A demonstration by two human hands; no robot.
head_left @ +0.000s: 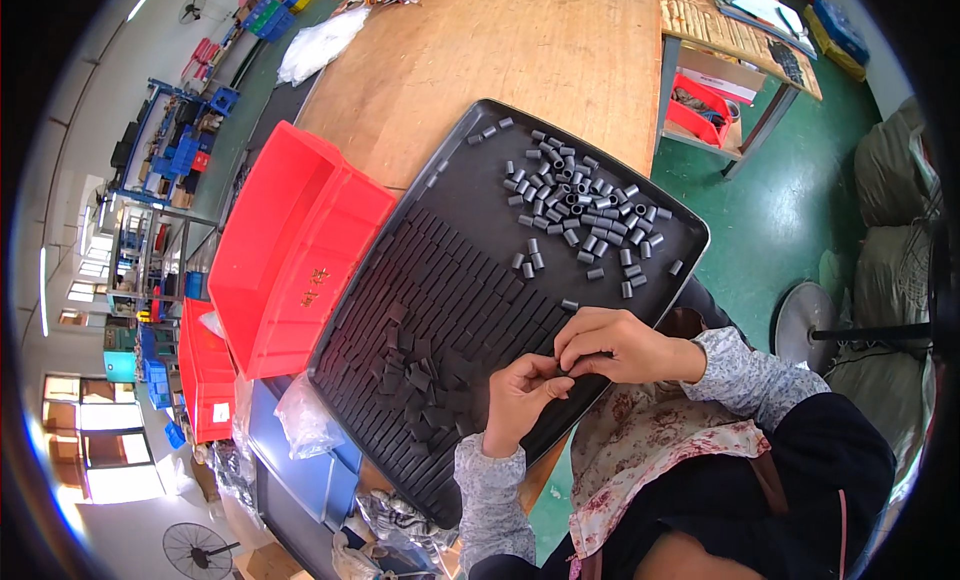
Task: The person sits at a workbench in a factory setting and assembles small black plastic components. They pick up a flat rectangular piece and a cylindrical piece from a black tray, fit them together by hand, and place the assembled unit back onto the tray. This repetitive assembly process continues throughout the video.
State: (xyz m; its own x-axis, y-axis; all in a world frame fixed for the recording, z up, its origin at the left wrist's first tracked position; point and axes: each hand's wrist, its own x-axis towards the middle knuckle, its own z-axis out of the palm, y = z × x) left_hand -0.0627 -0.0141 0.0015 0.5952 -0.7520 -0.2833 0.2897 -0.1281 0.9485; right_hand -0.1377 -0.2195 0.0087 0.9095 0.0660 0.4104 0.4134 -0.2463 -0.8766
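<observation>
My left hand (515,402) and my right hand (625,350) meet over the near edge of a large black tray (468,195). Fingers and thumbs of both are pinched together, and whatever small dark piece lies between them is mostly hidden. Grey-black short tubes (580,195) are heaped loosely across the tray's far right. Dark flat blocks (440,265) lie in tight slanting rows over the left and middle part. On top of those rows, nearer my left hand, sits a scattered pile of loose black pieces (428,385).
A red bin (285,255) leans against the tray's left side, with another red bin (205,380) behind it. The tray rests on a wooden table (490,50). A clear plastic bag (308,418) lies at lower left. To the right stands a round-headed fan (804,325).
</observation>
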